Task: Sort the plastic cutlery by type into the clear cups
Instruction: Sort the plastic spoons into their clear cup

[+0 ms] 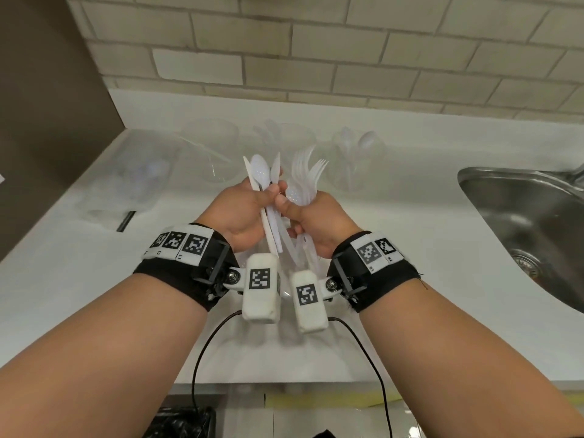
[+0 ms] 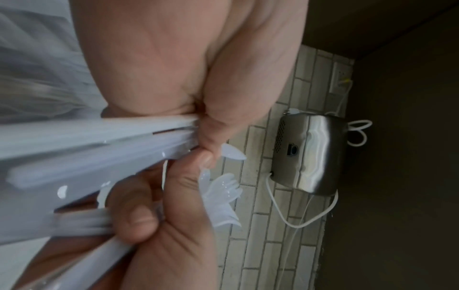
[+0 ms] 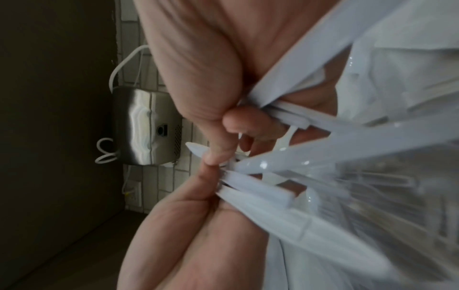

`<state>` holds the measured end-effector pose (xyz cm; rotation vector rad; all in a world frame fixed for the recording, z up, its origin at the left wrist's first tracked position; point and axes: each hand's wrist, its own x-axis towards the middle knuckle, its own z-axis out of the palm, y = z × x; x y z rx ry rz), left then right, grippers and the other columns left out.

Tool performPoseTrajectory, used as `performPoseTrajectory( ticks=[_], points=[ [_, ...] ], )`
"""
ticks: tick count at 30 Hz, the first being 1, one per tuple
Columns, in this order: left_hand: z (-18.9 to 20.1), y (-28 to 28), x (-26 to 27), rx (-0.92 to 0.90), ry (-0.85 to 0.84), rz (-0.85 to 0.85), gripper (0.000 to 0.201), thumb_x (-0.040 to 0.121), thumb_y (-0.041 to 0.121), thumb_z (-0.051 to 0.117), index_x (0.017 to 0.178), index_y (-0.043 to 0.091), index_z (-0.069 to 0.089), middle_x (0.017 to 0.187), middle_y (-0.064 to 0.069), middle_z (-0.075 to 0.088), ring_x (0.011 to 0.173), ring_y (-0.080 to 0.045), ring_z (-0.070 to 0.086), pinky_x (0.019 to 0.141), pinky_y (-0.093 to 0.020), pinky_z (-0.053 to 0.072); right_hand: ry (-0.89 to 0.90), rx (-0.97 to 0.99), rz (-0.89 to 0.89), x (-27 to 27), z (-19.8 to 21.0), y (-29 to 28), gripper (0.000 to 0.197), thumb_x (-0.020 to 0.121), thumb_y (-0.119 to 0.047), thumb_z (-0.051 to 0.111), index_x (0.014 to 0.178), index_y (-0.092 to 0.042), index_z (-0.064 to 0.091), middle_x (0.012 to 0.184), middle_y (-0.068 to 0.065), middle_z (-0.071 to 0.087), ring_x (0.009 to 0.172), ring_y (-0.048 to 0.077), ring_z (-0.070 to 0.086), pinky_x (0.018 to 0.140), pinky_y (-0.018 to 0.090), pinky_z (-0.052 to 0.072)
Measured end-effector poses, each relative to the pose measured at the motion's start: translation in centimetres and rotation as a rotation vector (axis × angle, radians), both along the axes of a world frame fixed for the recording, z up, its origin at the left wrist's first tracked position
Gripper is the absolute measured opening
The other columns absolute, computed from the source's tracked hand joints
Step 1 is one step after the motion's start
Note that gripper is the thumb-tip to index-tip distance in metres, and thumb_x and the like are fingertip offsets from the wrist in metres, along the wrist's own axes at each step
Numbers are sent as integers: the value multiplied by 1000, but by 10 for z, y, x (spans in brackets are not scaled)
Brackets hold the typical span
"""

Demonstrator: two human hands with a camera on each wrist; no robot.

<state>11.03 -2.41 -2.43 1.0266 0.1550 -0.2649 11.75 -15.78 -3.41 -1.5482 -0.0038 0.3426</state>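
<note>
Both forearms fill the near head view, wrists strapped in black bands. Left hand (image 1: 235, 216) grips a spoon and knives (image 1: 264, 184); right hand (image 1: 311, 222) clutches a fan of forks (image 1: 308, 172), all above the white counter (image 1: 410, 216). Three clear cups (image 1: 355, 159) stand far, a sink (image 1: 521, 222) right. Left wrist: fingers (image 2: 216, 125) curled tight round white handles (image 2: 99, 149). Right wrist: fingers (image 3: 218, 125) pinching handles (image 3: 323, 147); steel appliance (image 3: 146, 127) on the tiled wall.

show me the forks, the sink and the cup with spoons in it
forks (image 1: 311, 172), head view, on the fanned tines above the right hand
sink (image 1: 534, 216), head view, on the steel basin wall
cup with spoons (image 1: 357, 159), head view, on its clear side wall
</note>
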Motion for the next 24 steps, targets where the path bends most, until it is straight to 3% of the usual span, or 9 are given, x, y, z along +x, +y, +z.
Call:
performPoseTrajectory(
  ticks=[2,6,11,13,15,17,20,22,24],
  points=[
    [-2,0,1,3,4,-27,25,99,3,43,121,7,54,113,-12,64,101,-33,65,77,-52,57,36,45,48,-2,0,-1,29,85,-8,70,111,2,63,65,-1,59,39,4,43,63,33,51],
    [-9,-1,1,45,-20,-94,37,101,14,42,138,12,44,128,-24,59,111,-44,61,82,-58,53,78,21,102,-9,9,-2,9,82,-4,72,84,-5,64,44,-3,51,34,5,41,40,18,40],
    [-13,1,0,66,-86,-186,46,100,32,43,140,10,41,132,-29,54,113,-50,56,84,-54,51,83,65,118,-14,22,-6,8,88,-3,65,95,-1,61,39,-6,55,33,4,51,42,18,46],
    [-13,1,0,111,-79,-169,48,99,37,40,134,5,48,127,-31,57,112,-52,55,92,-59,49,86,104,97,-15,25,-7,9,90,-2,61,98,1,61,39,-5,56,35,6,54,51,27,53],
    [-8,0,0,208,-48,-40,44,102,37,34,121,7,59,117,-22,66,105,-44,62,95,-53,50,98,128,45,-11,24,-9,9,90,-1,61,98,2,61,38,-4,55,36,10,55,69,44,56],
    [-1,5,6,368,-32,127,40,103,39,32,102,17,65,102,-5,63,92,-26,63,80,-39,52,101,127,-10,-7,22,-13,7,88,-2,64,94,1,62,40,-3,54,34,10,50,83,58,52],
    [19,30,29,518,-64,324,41,99,38,37,73,23,65,78,1,40,61,-14,39,55,-27,34,105,160,-47,-3,25,-19,7,87,-1,65,92,3,61,49,3,59,33,10,50,90,62,49],
    [37,51,49,577,-94,412,33,96,33,39,74,21,60,76,0,38,56,-14,37,50,-27,35,91,197,-46,-1,29,-22,5,87,1,64,92,2,61,52,4,60,33,10,52,90,61,49],
    [52,69,68,699,-173,505,18,96,26,40,91,20,57,79,1,46,60,-12,47,51,-27,45,84,214,-45,2,30,-20,4,87,1,63,90,2,61,51,4,59,33,10,50,90,61,49]
  ],
)
